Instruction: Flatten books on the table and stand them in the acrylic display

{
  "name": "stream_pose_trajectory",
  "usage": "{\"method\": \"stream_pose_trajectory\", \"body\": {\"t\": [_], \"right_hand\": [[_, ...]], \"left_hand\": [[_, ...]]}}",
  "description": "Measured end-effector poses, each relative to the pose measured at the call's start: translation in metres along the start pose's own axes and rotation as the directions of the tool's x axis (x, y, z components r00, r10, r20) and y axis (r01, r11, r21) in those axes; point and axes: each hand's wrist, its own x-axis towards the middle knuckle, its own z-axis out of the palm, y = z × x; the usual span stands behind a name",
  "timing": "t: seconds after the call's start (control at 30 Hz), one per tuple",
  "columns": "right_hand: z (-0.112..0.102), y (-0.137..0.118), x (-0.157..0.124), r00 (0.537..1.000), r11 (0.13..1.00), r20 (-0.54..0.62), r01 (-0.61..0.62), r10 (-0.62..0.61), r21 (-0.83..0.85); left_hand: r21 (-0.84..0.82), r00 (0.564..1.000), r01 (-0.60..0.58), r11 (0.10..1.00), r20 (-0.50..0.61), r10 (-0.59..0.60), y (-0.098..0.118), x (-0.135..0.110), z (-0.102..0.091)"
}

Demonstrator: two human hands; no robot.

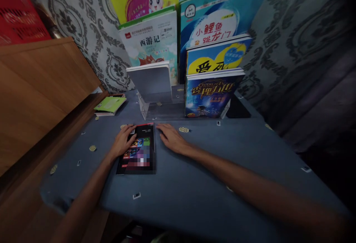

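Dark book (139,154) lies flat, cover up, on the table (194,191), roughly mid-width and nearer the front edge than the back. Its long sides run front to back.

Left hand (124,139): palm down, fingers loosely spread, resting on the book's back-left part. It is not closed around anything.

Right hand (172,137): open and flat on the cloth just beside the book's back-right corner, fingertips toward that corner. Cannot tell if they touch it.

Behind the book, toward the back edge, a clear stand (155,109) holds upright books. A grey book (151,80) is on the left and a blue book (208,95) on the right, with taller ones behind.

A green booklet (109,105) lies near the back-left corner. A wooden cabinet (36,91) runs along the left edge, with a red crate (19,17) on top.
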Motion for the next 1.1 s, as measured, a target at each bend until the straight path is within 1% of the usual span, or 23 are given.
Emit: {"method": "stream_pose_trajectory", "body": {"t": [0.17, 0.33, 0.47, 0.67, 0.87, 0.97, 1.1], "right_hand": [[-0.003, 0.01, -0.008, 0.998, 0.998, -0.051, 0.025, -0.022, 0.057], [-0.012, 0.023, -0.024, 0.996, 0.999, -0.085, 0.021, -0.018, 0.032], [-0.023, 0.032, -0.039, 0.994, 1.0, -0.105, 0.019, -0.021, -0.016], [-0.043, 0.05, -0.059, 0.99, 0.997, -0.139, -0.01, 0.0, -0.075], [-0.061, 0.067, -0.075, 0.986, 0.99, -0.162, -0.059, 0.038, -0.128], [-0.066, 0.069, -0.08, 0.981, 0.99, -0.19, -0.058, 0.033, -0.128], [-0.069, 0.064, -0.083, 0.973, 0.994, -0.23, -0.035, 0.009, -0.107]], "left_hand": [[-0.018, 0.999, -0.049, 0.999, 0.022, 0.049, 0.022, 0.002, 0.005], [-0.034, 0.995, -0.093, 0.995, 0.03, 0.094, 0.044, 0.008, 0.013], [-0.051, 0.99, -0.131, 0.99, 0.039, 0.134, 0.063, 0.015, 0.023], [-0.083, 0.977, -0.21, 0.974, 0.004, 0.211, 0.091, 0.027, 0.041], [-0.101, 0.974, -0.226, 0.969, -0.026, 0.225, 0.113, 0.035, 0.056], [-0.13, 0.97, -0.243, 0.961, -0.025, 0.242, 0.12, 0.038, 0.062], [-0.144, 0.965, -0.262, 0.954, -0.007, 0.264, 0.131, 0.041, 0.067]]}}
